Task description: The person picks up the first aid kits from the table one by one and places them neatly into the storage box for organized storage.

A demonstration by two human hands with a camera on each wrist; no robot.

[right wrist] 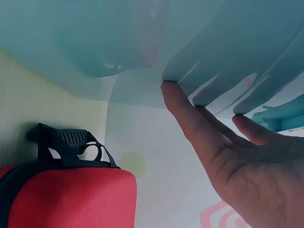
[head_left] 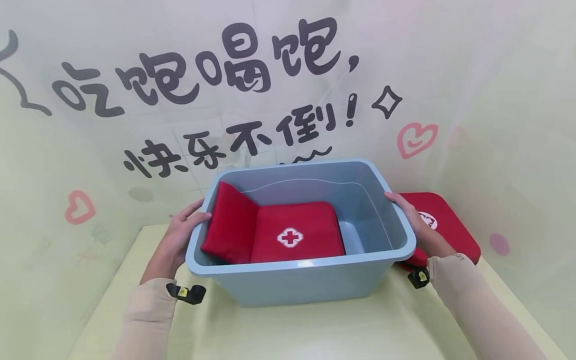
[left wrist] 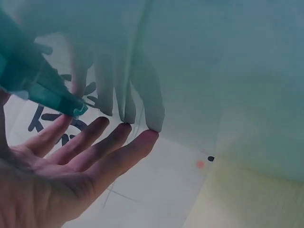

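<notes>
A light blue plastic tub (head_left: pixel 297 287) stands over the table between both hands. Inside it, a red first-aid bag (head_left: pixel 310 220) with a white-bordered cross lies flat, and a plain red padded piece (head_left: pixel 231 225) leans against the left wall. My left hand (head_left: pixel 177 240) holds the tub's left end, thumb over the rim and fingertips (left wrist: pixel 151 135) against the outer wall. At the right end my right hand (head_left: pixel 416 225) grips the rim the same way, its fingertips (right wrist: pixel 170 90) pressed to the wall underneath.
Another red first-aid bag (head_left: pixel 450 225) lies on the table right of the tub, partly behind my right wrist; the right wrist view shows its black zip and a black buckle strap (right wrist: pixel 71 142). Behind the pale table (head_left: pixel 288 332) rises a wall (head_left: pixel 472 75) with black lettering.
</notes>
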